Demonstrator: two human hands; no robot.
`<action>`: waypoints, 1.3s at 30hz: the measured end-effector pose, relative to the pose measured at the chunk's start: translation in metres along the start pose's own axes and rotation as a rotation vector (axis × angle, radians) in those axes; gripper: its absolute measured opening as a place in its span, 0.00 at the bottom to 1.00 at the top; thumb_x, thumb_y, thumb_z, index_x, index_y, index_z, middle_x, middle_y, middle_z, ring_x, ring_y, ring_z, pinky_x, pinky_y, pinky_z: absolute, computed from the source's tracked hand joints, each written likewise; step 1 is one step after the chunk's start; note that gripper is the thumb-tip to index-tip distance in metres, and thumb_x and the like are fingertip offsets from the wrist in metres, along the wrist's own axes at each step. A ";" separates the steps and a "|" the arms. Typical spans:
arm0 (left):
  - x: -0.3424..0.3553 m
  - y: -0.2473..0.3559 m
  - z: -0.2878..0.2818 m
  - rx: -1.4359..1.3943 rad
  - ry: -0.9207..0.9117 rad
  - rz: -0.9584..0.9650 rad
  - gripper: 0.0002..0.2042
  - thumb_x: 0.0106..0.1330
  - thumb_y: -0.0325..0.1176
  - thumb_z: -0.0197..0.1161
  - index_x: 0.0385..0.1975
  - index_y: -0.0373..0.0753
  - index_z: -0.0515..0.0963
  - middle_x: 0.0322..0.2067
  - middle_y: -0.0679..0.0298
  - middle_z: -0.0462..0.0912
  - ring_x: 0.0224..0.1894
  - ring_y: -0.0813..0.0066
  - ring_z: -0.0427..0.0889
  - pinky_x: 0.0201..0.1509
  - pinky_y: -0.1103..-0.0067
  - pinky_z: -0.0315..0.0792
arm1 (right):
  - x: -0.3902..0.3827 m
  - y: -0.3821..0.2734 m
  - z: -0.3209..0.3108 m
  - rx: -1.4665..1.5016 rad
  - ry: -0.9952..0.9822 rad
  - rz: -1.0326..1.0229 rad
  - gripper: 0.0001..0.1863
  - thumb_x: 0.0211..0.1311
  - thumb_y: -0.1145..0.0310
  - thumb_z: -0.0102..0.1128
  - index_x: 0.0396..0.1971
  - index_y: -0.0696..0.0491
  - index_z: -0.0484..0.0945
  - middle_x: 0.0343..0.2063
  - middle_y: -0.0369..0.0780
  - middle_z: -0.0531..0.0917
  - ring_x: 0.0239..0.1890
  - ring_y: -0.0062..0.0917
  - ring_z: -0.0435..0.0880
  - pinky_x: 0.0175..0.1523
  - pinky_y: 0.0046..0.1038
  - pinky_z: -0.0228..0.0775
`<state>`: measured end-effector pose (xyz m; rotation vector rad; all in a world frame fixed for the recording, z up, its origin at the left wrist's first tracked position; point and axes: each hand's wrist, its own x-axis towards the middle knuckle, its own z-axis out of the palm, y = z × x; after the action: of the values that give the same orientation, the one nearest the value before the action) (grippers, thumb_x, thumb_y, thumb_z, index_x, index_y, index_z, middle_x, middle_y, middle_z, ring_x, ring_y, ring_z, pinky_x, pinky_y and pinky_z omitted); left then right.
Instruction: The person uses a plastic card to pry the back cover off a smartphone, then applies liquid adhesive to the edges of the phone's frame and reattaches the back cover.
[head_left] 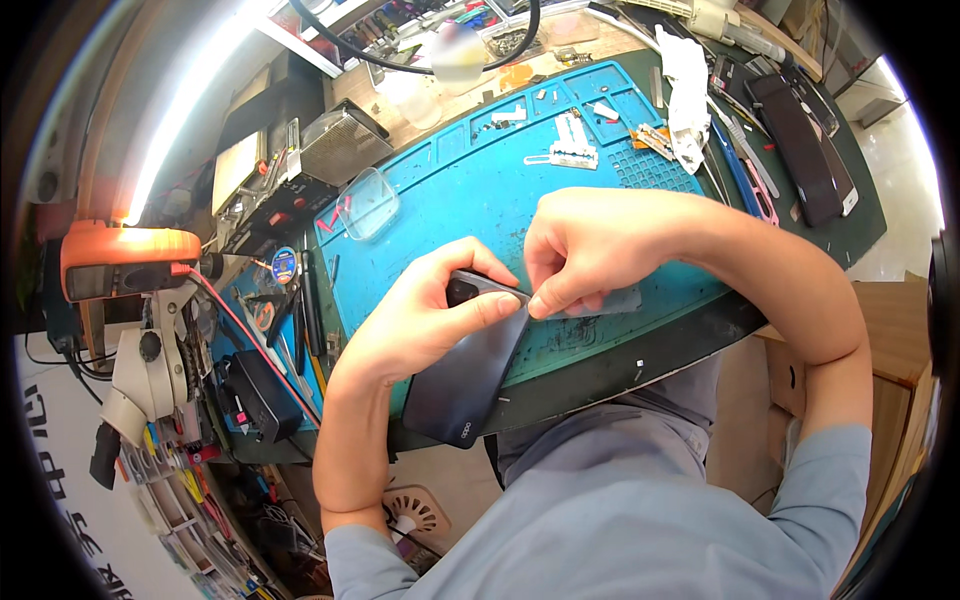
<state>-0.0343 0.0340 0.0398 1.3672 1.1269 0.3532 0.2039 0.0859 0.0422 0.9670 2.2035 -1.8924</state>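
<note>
A dark smartphone (467,375), back side up, lies slanted over the front edge of the blue work mat (450,215). My left hand (425,315) grips its upper end, thumb across the back near the camera bump (462,290) and fingers round the far edge. My right hand (590,255) meets the phone's upper right corner, thumb and forefinger pinched together there. Whatever sits between those fingertips is too small or hidden to make out. Beneath the right hand lies a clear plastic piece (615,301) on the mat.
A clear square dish (369,204) stands at the mat's left. White metal clips (572,145) lie farther back. At right are a crumpled white cloth (684,95), knives and tweezers, and a dark phone (797,145). An orange multimeter (130,262) and a black case (262,395) are at left.
</note>
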 end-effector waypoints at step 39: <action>0.002 -0.007 0.016 -0.370 0.414 0.654 0.45 0.71 0.37 0.69 0.80 0.37 0.45 0.76 0.55 0.55 0.74 0.58 0.62 0.70 0.61 0.72 | -0.004 -0.012 0.037 0.411 0.353 -0.333 0.47 0.65 0.57 0.73 0.78 0.47 0.56 0.51 0.41 0.80 0.51 0.23 0.80 0.58 0.29 0.74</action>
<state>-0.0236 0.0244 0.0293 1.3265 0.8474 1.3005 0.1891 0.0498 0.0455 1.1215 2.3283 -2.5786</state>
